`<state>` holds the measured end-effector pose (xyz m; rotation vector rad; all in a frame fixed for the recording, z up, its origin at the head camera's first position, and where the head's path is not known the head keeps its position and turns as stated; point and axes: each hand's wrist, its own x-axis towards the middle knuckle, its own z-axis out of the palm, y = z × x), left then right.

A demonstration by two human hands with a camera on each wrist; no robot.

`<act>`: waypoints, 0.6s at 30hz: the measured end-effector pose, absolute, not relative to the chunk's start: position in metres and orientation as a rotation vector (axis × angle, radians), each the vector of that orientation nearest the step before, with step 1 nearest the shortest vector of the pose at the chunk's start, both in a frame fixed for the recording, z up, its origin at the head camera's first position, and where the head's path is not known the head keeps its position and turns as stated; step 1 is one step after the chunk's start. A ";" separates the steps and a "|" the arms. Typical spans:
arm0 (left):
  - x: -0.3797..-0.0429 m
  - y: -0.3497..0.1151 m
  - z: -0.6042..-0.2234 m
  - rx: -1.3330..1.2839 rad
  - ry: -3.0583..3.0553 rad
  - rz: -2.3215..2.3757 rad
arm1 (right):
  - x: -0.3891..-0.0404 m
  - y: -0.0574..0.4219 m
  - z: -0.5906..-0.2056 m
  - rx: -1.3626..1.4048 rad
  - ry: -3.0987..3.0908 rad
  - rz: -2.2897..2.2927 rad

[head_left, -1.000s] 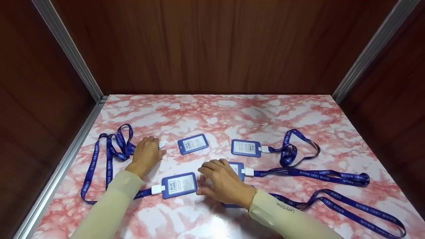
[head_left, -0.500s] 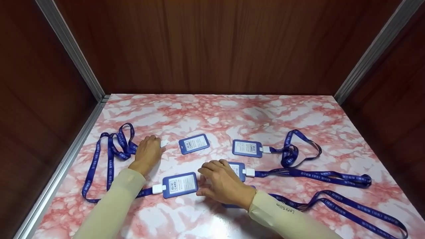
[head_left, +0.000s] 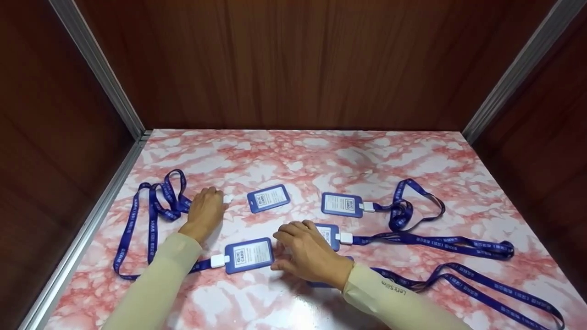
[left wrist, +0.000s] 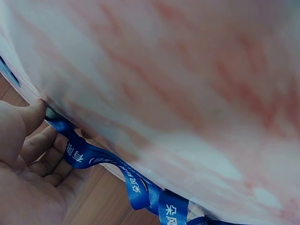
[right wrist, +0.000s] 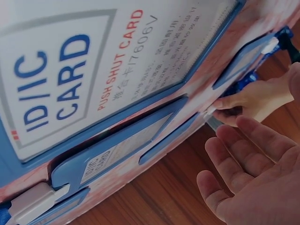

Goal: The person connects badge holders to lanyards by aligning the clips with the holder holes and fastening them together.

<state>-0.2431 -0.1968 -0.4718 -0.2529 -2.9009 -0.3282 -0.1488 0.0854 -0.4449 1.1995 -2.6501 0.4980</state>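
Note:
In the head view my left hand (head_left: 205,213) is at the left, over the end of a blue lanyard (head_left: 170,201). The left wrist view shows the thumb and fingers pinching the lanyard's strap (left wrist: 77,150) near its pale clip end. A loose blue card holder (head_left: 269,198) lies to the right of that hand. My right hand (head_left: 312,256) hovers with loosely bent fingers and nothing in them. It partly covers two card holders, the middle right one (head_left: 329,236) and a nearer one (head_left: 318,284). Another card holder (head_left: 249,255), on a lanyard, lies left of it.
A card holder (head_left: 341,204) with a coiled lanyard (head_left: 400,214) lies at the back right. Two further lanyards (head_left: 431,241) stretch toward the right edge. The red-and-white marbled table (head_left: 302,151) is enclosed by dark wood panels (head_left: 293,68) with metal corner strips.
The head view has shifted slightly. Around the left hand, the white clip that showed beyond its fingertips is now less visible. The right hand stays in place.

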 end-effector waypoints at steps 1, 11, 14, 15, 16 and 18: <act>-0.242 -0.197 -0.472 -0.248 -2.904 -0.331 | -0.149 0.085 -0.445 1.198 -2.653 0.496; -0.233 -0.201 -0.469 -0.275 -2.887 -0.333 | -0.150 0.083 -0.445 1.191 -2.636 0.488; -0.230 -0.202 -0.466 -0.296 -2.851 -0.321 | -0.151 0.083 -0.446 1.195 -2.605 0.484; -0.229 -0.202 -0.466 -0.305 -2.838 -0.311 | -0.151 0.084 -0.445 1.196 -2.594 0.481; -0.227 -0.202 -0.465 -0.312 -2.827 -0.307 | -0.151 0.084 -0.445 1.196 -2.587 0.476; -0.225 -0.201 -0.463 -0.327 -2.812 -0.299 | -0.152 0.084 -0.445 1.193 -2.581 0.466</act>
